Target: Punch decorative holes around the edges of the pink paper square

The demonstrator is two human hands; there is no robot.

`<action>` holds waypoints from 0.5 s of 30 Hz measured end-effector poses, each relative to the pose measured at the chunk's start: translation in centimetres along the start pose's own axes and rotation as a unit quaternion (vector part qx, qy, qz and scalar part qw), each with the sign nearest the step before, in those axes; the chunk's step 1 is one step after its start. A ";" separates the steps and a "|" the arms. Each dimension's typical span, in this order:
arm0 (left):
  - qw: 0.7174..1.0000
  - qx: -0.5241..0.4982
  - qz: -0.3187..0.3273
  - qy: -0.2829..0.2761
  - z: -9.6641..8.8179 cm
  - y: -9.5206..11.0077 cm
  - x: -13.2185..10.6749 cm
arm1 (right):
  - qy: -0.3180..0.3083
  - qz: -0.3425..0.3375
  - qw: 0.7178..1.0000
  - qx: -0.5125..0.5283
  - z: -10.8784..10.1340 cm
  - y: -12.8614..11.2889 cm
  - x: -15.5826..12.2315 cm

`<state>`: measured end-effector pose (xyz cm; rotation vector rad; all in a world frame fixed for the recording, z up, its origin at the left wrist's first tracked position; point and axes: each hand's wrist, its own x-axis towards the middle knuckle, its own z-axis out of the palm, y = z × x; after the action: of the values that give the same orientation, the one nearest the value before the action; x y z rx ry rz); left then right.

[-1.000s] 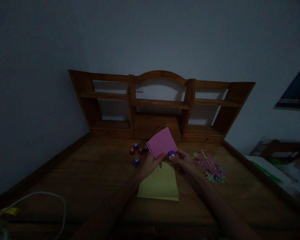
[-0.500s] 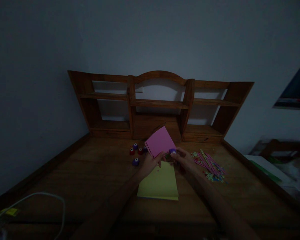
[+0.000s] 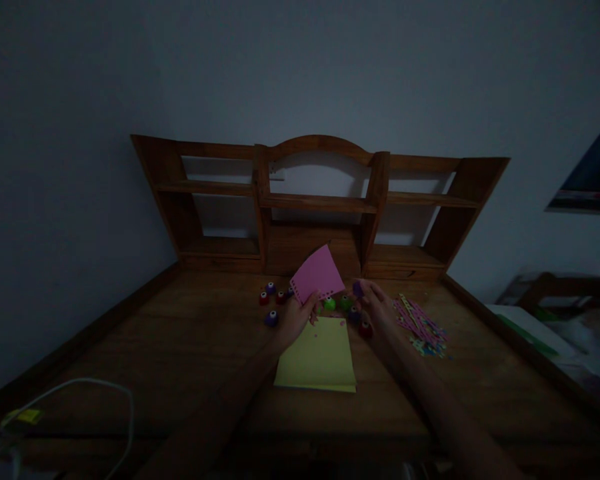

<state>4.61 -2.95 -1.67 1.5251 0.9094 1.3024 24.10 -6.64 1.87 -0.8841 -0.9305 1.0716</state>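
Note:
My left hand (image 3: 295,317) pinches the lower edge of a pink sheet of paper (image 3: 319,273), which is tilted up and has small holes along its left and lower edges. In my right hand (image 3: 379,305) is a small purple craft punch (image 3: 358,289), held just right of the sheet and apart from it. Below both hands lies a stack of yellow paper (image 3: 316,357) with a few tiny bits on it. Between the hands on the desk stand green punches (image 3: 329,303), a dark bluish punch (image 3: 354,314) and a red punch (image 3: 365,329).
Left of the pink sheet are several more punches, among them a purple one (image 3: 271,319) and a red one (image 3: 264,299). A pile of pink and yellow perforated strips (image 3: 415,320) lies to the right. Behind stands a wooden shelf (image 3: 320,203). A white cable (image 3: 95,382) curves at front left.
My right hand has drawn the purple punch away from the pink sheet, up and to the right. The green, bluish and red punches between the hands now show.

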 end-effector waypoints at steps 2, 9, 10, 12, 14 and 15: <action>1.000 0.005 -0.006 0.012 -0.1 -0.1 0.0 | 0.030 -0.010 0.999 0.012 0.0 -0.2 0.0; 0.993 -0.022 -0.054 0.105 -0.7 0.5 0.1 | 0.135 -0.042 0.989 -0.036 -0.9 0.2 0.3; 0.991 -0.029 -0.060 0.117 -0.8 0.6 0.1 | 0.149 -0.041 0.987 -0.040 -1.0 0.3 0.4; 0.988 -0.038 -0.072 0.132 -0.9 0.8 0.2 | 0.165 -0.033 0.985 -0.045 -1.1 0.5 0.5; 0.986 -0.038 -0.077 0.140 -0.9 0.9 0.2 | 0.167 -0.018 0.985 -0.050 -1.1 0.7 0.6; 0.986 -0.036 -0.077 0.144 -0.9 1.0 0.1 | 0.165 -0.012 0.985 -0.052 -1.1 0.7 0.5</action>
<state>3.70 -2.98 -0.68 1.2050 1.1267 1.4479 25.01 -6.09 0.90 -1.0965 -0.7198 0.8292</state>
